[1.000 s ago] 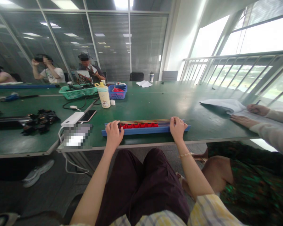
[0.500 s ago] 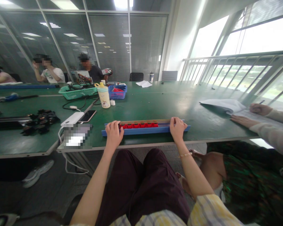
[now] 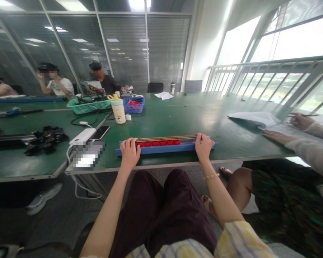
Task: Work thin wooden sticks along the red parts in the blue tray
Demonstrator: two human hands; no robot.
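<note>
A long blue channel [image 3: 164, 149] lies across the table's front edge before me. Inside it, a row of red scalloped pieces [image 3: 160, 143] fills the left and middle part. Thin orange-yellow strips [image 3: 167, 138] run lengthwise behind the red pieces. My left hand [image 3: 129, 151] is closed over the channel near its left end, fingers bent over the far side. Toward the right end my right hand [image 3: 204, 147] is closed too, its fingertips by the ends of the strips. Both palms hide what lies directly under them.
To the left are a white power strip [image 3: 83, 136], a phone [image 3: 100, 133] and a bottle [image 3: 118, 110]. Behind stand a green basket [image 3: 90, 106] and a blue basket [image 3: 134, 107]. At right, a co-worker's hands [image 3: 278, 138] rest on papers [image 3: 258, 118]. Black parts [image 3: 45, 139] lie far left.
My right hand has shifted very slightly right along the channel; my left hand keeps its place. Across the table, a person has lowered a held object toward the tabletop. The neighbour's writing hand has moved.
</note>
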